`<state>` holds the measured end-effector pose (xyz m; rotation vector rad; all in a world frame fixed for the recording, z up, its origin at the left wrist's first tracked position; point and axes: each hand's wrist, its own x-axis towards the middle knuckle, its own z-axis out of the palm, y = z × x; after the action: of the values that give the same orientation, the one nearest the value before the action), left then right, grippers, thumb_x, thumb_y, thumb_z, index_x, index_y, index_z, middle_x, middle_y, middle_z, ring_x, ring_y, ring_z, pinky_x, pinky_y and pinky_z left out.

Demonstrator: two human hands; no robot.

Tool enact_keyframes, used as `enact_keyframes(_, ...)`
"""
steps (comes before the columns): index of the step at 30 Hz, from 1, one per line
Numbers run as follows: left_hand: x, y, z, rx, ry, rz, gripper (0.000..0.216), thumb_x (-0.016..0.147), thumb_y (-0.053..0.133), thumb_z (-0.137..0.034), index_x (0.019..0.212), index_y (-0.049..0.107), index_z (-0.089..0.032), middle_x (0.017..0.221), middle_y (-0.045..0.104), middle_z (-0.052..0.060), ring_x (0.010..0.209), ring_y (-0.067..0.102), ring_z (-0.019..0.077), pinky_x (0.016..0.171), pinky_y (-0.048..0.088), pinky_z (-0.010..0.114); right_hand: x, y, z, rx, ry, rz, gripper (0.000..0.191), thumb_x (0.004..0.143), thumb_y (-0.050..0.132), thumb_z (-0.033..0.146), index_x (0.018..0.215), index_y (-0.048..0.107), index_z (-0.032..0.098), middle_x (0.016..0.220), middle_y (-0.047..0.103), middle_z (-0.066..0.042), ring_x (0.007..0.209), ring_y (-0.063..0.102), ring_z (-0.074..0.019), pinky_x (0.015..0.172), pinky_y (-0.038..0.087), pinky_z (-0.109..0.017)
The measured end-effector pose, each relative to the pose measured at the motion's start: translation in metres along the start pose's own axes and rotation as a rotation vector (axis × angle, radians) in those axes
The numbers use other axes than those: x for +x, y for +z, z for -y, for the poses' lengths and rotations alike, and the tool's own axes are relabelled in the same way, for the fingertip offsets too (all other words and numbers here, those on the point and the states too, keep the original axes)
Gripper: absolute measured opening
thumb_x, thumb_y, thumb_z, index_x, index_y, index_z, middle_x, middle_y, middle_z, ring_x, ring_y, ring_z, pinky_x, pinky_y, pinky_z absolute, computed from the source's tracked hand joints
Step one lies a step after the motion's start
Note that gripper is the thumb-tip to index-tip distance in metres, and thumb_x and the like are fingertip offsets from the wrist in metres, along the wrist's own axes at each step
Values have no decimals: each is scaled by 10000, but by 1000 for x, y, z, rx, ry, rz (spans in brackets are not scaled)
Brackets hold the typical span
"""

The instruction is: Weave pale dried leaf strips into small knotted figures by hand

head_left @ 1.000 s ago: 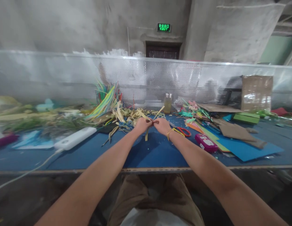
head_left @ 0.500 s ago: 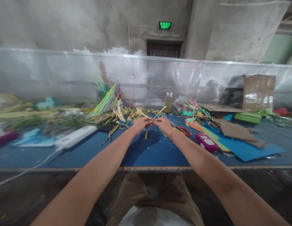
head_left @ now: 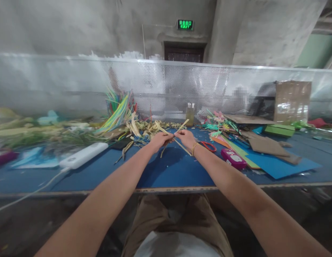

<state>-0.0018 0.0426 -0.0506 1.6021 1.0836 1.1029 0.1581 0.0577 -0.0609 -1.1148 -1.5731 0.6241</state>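
We hold both hands forward over the bench [head_left: 168, 177], close together and a little above its blue top. Our left hand [head_left: 160, 140] is closed, thumb and fingertips pinching the pale strips [head_left: 184, 124] where they cross. Our right hand [head_left: 185, 138] pinches the same strips from the other side, its fingertips just beside those of the left. The strips' loose ends spread out around our fingers: two point up and away from us, others slant down toward the bench. We cannot tell exactly how they are joined at the crossing, since our fingers cover it. A gold bracelet [head_left: 193, 148] circles our right wrist.

Beyond our left hand we see a heap of dried strips [head_left: 135, 129], and behind that a bundle of coloured strands [head_left: 118, 111] leaning in a spray. A white power strip [head_left: 84, 156] lies on our left with its cord running toward us. Just past our right wrist are scissors [head_left: 209, 146] with red-orange handles, partly hidden, and then a magenta box [head_left: 233, 159]. Farther right, we see brown cardboard [head_left: 266, 145] lying on a blue sheet [head_left: 286, 167]. A bottle [head_left: 190, 116] stands upright near the perforated screen [head_left: 179, 80].
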Motion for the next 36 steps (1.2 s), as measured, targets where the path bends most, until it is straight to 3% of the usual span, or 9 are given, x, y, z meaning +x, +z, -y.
enact_keyframes(4, -2, 5, -4, 4, -22, 6, 203, 680, 669, -329, 694, 681, -127, 540, 599, 21, 418, 398, 68, 416, 271, 223, 0, 4, 2, -98, 22, -42, 193, 690, 596, 348, 684, 628, 158, 671, 625, 5, 631, 521, -115, 627, 405, -228)
enact_keyframes(11, -1, 8, -7, -130, 3, 23, 127, 650, 697, -261, 655, 671, -137, 609, 634, 28, 584, 540, 112, 577, 421, 240, 5, -1, 3, -205, 15, -43, 205, 725, 586, 365, 681, 639, 172, 653, 611, 16, 635, 516, -115, 632, 385, -230)
enact_keyframes(16, 1, 1, 1, -18, 33, -16, 152, 651, 696, -269, 732, 690, -140, 679, 662, 31, 652, 571, 130, 647, 440, 264, 5, -18, 4, -299, -41, 42, 334, 738, 594, 494, 704, 689, 176, 639, 616, 11, 598, 506, -115, 587, 347, -234)
enact_keyframes(20, 4, 0, 1, -82, 64, -33, 241, 621, 722, -257, 830, 680, -144, 715, 668, 22, 685, 587, 130, 677, 445, 265, 0, -30, 20, -436, -90, -22, 475, 790, 519, 586, 646, 699, 170, 552, 573, -6, 565, 482, -126, 593, 307, -264)
enact_keyframes(24, 2, 1, -3, -92, 77, 32, 249, 599, 745, -253, 806, 669, -138, 712, 668, 26, 670, 583, 126, 650, 441, 252, -8, -29, 43, -521, -313, -71, 291, 836, 558, 463, 857, 735, 233, 841, 673, -26, 820, 538, -167, 773, 313, -295)
enact_keyframes(27, -2, 3, -6, -42, 64, 56, 183, 588, 760, -242, 701, 658, -140, 669, 658, 23, 639, 567, 115, 630, 433, 240, -14, -26, 56, -652, -389, -68, 241, 841, 565, 453, 891, 738, 292, 924, 675, -31, 954, 499, -209, 869, 267, -358)
enact_keyframes(32, -10, 5, -13, -83, 49, 128, 167, 629, 741, -274, 697, 683, -134, 674, 657, 23, 612, 548, 100, 616, 428, 235, -14, -25, 59, -670, -378, 53, 175, 808, 604, 386, 797, 729, 264, 897, 683, -14, 914, 523, -198, 854, 294, -364)
enact_keyframes(36, -16, 9, -21, -147, -33, 135, 178, 678, 719, -297, 719, 674, -129, 679, 659, 36, 583, 538, 87, 545, 403, 211, -7, -24, 50, -577, -336, 32, 155, 805, 586, 331, 795, 699, 226, 879, 683, -9, 868, 562, -175, 813, 351, -324)
